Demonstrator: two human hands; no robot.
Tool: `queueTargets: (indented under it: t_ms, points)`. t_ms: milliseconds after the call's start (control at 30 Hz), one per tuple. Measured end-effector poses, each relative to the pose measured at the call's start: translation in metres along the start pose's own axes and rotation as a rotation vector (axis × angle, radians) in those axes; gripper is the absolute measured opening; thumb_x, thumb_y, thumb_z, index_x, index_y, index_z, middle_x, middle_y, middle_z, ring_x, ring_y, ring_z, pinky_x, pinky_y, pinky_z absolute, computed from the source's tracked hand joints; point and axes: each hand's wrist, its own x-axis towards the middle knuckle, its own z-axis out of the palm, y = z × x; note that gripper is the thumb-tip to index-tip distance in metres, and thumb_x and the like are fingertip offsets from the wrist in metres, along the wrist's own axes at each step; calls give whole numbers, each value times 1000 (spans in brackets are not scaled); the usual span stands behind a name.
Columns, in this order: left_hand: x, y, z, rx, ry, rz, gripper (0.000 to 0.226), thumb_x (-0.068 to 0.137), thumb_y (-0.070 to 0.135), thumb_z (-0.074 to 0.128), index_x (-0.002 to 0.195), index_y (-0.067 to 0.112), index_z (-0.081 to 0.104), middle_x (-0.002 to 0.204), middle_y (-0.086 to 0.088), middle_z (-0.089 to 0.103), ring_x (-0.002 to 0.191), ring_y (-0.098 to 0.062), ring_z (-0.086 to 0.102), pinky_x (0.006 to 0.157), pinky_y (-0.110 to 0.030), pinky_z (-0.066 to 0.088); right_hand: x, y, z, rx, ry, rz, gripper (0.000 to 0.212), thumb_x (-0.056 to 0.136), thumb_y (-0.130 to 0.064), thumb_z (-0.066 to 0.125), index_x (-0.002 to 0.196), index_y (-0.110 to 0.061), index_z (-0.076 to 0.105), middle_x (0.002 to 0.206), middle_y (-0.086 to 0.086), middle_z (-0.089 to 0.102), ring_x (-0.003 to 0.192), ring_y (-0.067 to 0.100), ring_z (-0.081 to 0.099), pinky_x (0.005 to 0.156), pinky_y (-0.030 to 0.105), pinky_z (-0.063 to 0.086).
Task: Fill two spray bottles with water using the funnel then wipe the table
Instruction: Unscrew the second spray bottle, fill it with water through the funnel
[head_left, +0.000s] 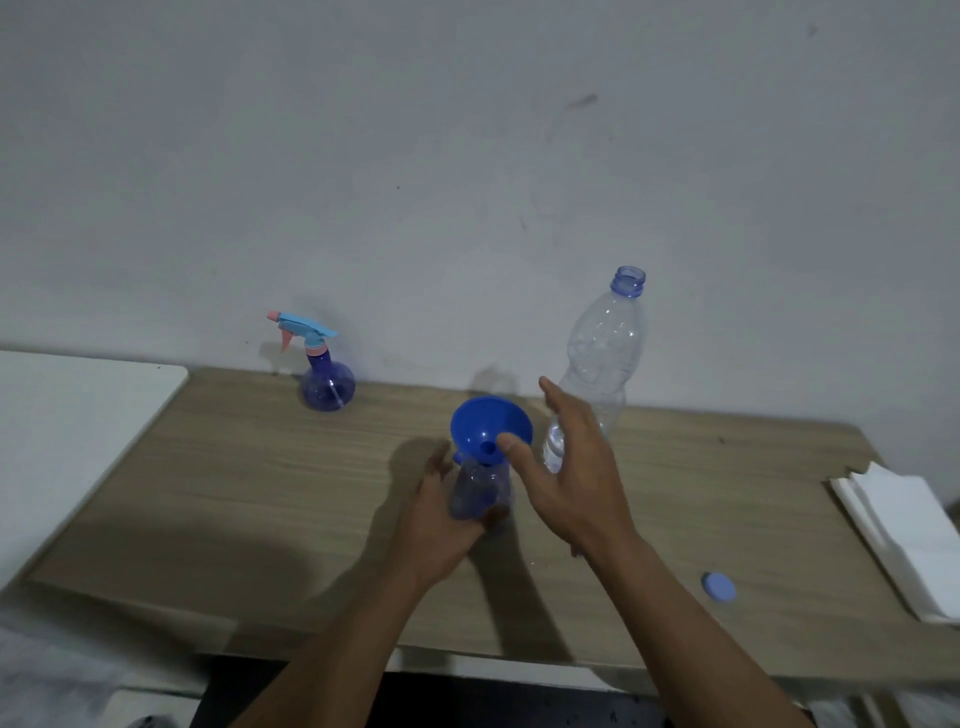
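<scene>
— Funnel? 
— Blue, seated in the neck of the uncapped spray bottle, mid-bench.
— Left hand?
— Wrapped around that bottle's body.
— Right hand?
— Spread wide, gripping nothing, just in front of the clear water bottle, uncapped and upright.
— Elsewhere?
— Second spray bottle capped, by the wall; blue cap and white napkins at right.

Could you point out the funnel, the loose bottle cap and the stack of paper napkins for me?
funnel (483, 423): head view, inside of its blue bowl.
bottle cap (719, 587): head view, its flat top.
paper napkins (906, 530): head view, top sheet.
</scene>
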Motion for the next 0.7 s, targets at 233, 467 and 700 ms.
queueTargets:
  t_ms: [233,467,700]
  points:
    - [1,24,8,-188,193,133,120,56,61,85,150,43,13,141,18,45,129,-5,45,102,-30,39,56,12,-35,35,436,34,98,81,-33,82,156,-19,20,161,10,18,151,22,18,107,-2,15]
    - [8,44,15,-274,220,162,113,56,41,92,146,45,24,124,28,50,115,2,52,95,-26,45,98,53,-48,169,208,190,112,76,-47,84,154,-52,4,139,8,51,124,20,54,100,37,46]
    - [12,42,12,-247,219,224,77,63,25,92,123,47,50,113,30,63,108,7,60,92,-22,52,110,57,-40,125,244,61,96,82,-36,81,155,-43,19,123,2,46,107,18,60,95,38,53]
